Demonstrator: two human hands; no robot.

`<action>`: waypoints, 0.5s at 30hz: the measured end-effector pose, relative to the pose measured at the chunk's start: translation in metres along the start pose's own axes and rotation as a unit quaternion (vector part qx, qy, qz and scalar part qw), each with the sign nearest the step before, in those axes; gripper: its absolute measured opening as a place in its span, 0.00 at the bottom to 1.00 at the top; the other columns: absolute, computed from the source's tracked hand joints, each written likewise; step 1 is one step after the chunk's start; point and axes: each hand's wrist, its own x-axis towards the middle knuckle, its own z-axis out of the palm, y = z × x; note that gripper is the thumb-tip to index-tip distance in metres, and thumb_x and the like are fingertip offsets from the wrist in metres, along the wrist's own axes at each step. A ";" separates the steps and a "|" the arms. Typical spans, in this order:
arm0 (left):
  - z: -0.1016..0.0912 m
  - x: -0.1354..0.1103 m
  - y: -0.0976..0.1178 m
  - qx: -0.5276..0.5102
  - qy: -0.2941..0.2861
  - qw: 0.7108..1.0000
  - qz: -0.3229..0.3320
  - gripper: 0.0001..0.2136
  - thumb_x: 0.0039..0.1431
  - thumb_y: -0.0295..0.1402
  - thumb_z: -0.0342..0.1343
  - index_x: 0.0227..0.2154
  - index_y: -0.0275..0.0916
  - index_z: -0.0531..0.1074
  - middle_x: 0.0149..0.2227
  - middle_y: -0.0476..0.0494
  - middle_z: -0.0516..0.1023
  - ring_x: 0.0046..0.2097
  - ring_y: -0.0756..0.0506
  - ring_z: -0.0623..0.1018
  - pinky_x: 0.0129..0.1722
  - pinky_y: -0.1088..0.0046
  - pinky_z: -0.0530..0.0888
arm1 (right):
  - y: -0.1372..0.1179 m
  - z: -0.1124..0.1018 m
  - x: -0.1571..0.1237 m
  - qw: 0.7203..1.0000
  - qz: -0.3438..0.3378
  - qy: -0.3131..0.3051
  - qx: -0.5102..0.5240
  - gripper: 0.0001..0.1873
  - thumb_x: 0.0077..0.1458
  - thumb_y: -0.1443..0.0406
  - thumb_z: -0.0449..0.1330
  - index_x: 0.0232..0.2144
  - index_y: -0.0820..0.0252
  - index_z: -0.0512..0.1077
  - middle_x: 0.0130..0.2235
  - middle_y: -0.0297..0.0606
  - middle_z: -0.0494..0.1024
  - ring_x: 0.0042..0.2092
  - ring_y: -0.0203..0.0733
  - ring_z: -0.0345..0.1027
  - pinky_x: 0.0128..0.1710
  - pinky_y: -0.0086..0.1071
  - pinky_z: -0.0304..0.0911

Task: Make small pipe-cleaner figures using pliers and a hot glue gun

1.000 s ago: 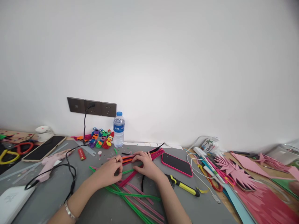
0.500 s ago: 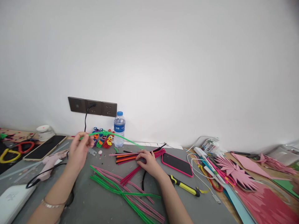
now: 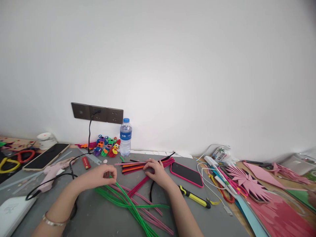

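My left hand is pinched over the left end of the green pile, its thumb and forefinger on a green pipe cleaner that runs down to the right. More green pipe cleaners lie under and beside it, crossed with pale pink pipe cleaners. My right hand rests with curled fingers around a bundle of magenta pipe cleaners. Orange pipe cleaners stick out to its left. The palm hides the middle of this bundle.
A water bottle and small pipe-cleaner figures stand by the wall. Left are a glue gun, a red lighter and a phone. Right are a pink-edged phone, yellow-black pliers, a white cable and papers.
My left hand has come down and to the right, from above the table to the green pile, bringing the green pipe cleaner with it. My right hand has stayed on the bundle.
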 end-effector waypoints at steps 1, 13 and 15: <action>0.002 0.002 -0.003 0.026 0.011 1.000 -0.004 0.13 0.56 0.44 0.54 0.25 0.40 0.72 0.28 0.49 0.72 0.30 0.47 0.69 0.30 0.75 0.65 | 0.000 0.000 0.000 1.000 -0.004 -0.002 -0.002 0.11 0.51 0.71 0.58 0.36 0.52 0.74 0.53 0.38 0.71 0.60 0.47 0.59 0.62 0.60 0.28; 0.015 0.019 -0.005 0.087 0.135 0.987 -0.004 0.14 0.60 0.44 0.49 0.34 0.44 0.77 0.35 0.45 0.76 0.36 0.43 0.74 0.34 0.71 0.69 | -0.002 0.001 -0.001 0.999 -0.017 0.010 -0.044 0.27 0.54 0.71 0.57 0.53 0.40 0.69 0.51 0.37 0.71 0.56 0.48 0.61 0.64 0.59 0.31; 0.027 0.028 -0.003 0.103 0.154 0.983 0.011 0.14 0.62 0.41 0.46 0.36 0.45 0.77 0.39 0.45 0.77 0.37 0.43 0.75 0.36 0.69 0.70 | -0.003 0.000 -0.001 0.999 -0.015 0.009 -0.046 0.26 0.54 0.71 0.57 0.52 0.40 0.70 0.51 0.36 0.72 0.56 0.48 0.62 0.63 0.59 0.31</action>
